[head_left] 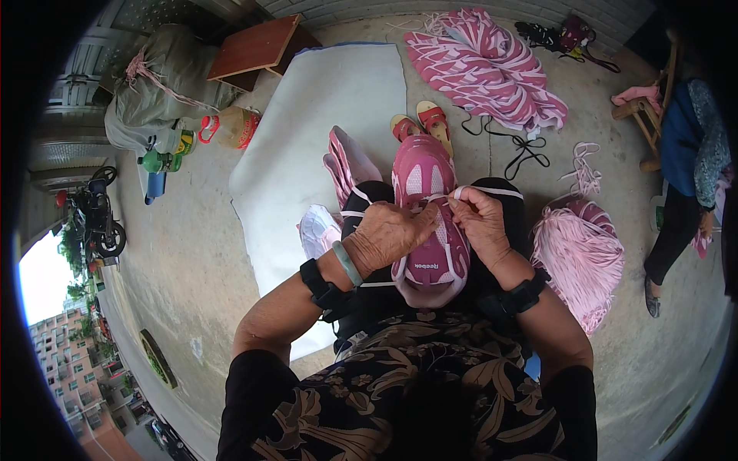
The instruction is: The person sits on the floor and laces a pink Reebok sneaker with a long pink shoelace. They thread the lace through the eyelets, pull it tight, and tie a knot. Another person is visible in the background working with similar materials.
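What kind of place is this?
It looks like an open-air yard or roadside spot used for handwork: there's a grey, concrete-looking floor, a parked motorbike and a heap of pink-and-white shoe pieces.

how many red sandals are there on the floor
2. The left sandal sits just beyond the far end of the pink shoe, which partly covers it; the right sandal lies close beside it. Any beneath the pink shoe would be hidden.
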`<state>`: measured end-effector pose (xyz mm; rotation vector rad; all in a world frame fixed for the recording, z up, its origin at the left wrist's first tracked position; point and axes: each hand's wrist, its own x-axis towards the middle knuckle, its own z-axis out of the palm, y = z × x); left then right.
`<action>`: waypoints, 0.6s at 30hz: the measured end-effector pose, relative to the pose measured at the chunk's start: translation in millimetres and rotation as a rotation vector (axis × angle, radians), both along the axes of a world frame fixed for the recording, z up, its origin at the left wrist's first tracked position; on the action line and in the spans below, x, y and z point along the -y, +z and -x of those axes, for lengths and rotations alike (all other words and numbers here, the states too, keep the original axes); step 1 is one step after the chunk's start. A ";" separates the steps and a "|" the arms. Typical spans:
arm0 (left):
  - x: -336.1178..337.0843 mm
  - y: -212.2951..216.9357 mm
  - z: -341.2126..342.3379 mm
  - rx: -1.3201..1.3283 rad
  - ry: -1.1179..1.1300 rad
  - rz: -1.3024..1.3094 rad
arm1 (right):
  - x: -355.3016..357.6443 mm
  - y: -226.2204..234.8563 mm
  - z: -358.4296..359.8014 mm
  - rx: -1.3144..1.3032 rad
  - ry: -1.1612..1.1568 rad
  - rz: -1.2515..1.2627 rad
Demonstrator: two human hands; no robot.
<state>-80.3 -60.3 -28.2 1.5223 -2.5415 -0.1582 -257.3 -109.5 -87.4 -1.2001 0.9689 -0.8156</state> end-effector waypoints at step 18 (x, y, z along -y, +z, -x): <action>-2.6 -1.1 -5.4 -0.413 0.279 -0.174 | 5.2 7.4 -8.8 -0.528 0.105 0.696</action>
